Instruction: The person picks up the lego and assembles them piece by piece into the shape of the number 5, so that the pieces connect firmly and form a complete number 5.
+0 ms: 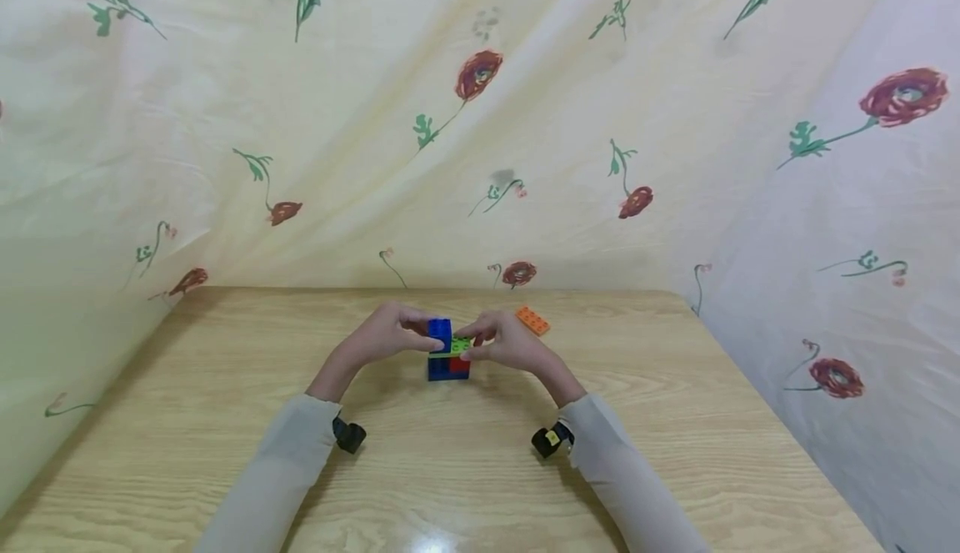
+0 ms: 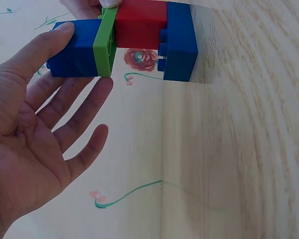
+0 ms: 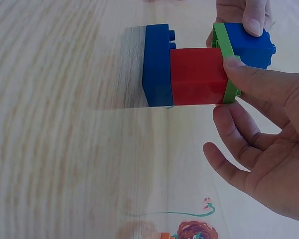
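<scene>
A small stack of toy building bricks stands on the table. At its bottom is a blue brick (image 1: pixel 448 375), with a red brick (image 3: pixel 198 75) on its right end. Across the red one lies a thin green plate (image 3: pixel 229 89), and a second blue brick (image 2: pixel 74 48) sits on the plate's left part. My left hand (image 1: pixel 386 336) pinches this upper blue brick between thumb and fingers. The right hand (image 1: pixel 510 340) holds the green plate's right end, thumb on the near side. In the left wrist view a gap shows under the plate beside the red brick.
An orange studded plate (image 1: pixel 532 320) lies on the wooden table (image 1: pixel 450 470) just behind my right hand. Flower-printed cloth (image 1: pixel 360 119) hangs behind the table and along both sides. A dark wrist camera (image 1: pixel 348 434) sits at each cuff.
</scene>
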`<state>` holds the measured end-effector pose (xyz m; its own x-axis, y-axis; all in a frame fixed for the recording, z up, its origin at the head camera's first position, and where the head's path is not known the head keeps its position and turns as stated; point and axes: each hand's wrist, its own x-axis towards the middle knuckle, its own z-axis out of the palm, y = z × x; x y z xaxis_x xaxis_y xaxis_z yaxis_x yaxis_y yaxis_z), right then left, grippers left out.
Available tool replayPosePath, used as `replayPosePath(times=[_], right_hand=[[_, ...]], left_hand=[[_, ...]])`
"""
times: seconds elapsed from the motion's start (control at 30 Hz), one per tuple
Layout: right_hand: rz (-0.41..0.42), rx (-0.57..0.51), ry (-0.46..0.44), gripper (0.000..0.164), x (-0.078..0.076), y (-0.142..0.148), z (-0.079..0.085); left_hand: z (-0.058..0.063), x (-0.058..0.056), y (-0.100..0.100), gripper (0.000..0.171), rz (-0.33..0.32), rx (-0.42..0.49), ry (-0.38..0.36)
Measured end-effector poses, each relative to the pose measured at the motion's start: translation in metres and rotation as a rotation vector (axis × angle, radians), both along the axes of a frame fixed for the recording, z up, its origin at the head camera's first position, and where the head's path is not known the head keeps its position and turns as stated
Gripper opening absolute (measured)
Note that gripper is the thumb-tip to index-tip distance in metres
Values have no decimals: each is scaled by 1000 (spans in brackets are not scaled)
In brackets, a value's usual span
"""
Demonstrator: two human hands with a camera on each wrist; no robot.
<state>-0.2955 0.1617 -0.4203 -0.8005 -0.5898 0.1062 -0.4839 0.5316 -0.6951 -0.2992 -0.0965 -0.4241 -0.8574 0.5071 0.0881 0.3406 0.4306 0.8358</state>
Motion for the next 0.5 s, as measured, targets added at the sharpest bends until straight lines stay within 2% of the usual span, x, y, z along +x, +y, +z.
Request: replayPosePath(times=[0.27, 0.5], right_hand=[[-2, 5, -2, 33, -1, -1, -1], [7, -4, 7, 33, 0, 0, 0]], left_hand=[[5, 3, 2, 38, 24, -60, 26], [5, 3, 1, 40, 18, -31, 20]])
